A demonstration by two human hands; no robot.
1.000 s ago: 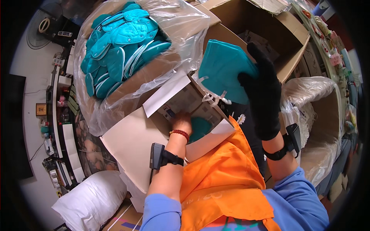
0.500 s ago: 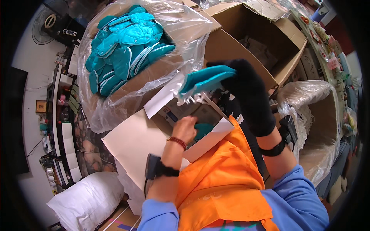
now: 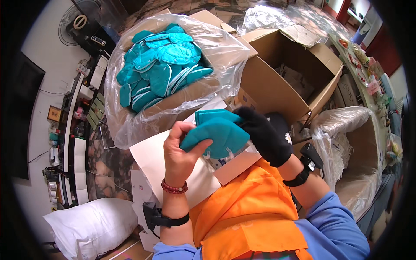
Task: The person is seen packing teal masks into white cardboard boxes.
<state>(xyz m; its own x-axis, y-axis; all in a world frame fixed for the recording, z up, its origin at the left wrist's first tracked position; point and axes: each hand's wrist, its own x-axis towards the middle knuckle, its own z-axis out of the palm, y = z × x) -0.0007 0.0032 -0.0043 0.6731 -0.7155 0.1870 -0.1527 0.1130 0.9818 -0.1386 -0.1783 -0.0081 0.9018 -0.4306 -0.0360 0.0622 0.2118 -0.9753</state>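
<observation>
My bare left hand point(image 3: 180, 151) pinches the left end of teal folded face masks point(image 3: 221, 136) between thumb and fingers. My right hand point(image 3: 268, 138), in a black glove, grips their right end. A few masks overlap in the bunch, with white ear loops showing below. Directly under them sits a small white carton point(image 3: 238, 168) with its flaps up, on my lap against an orange apron point(image 3: 247, 203). The masks and hands cover most of its inside. Further off, a heap of teal masks point(image 3: 167, 60) fills a plastic-lined box point(image 3: 115, 121).
An open cardboard box point(image 3: 277, 71) stands behind my right hand. To the right is another box point(image 3: 359, 164) with a clear plastic liner and white material inside. A stuffed white sack point(image 3: 93, 227) lies at lower left. A fan point(image 3: 82, 21) stands at far left.
My left hand has come up out of the small carton and taken hold of the masks. My right hand has lowered them over the carton. The view has shifted somewhat.
</observation>
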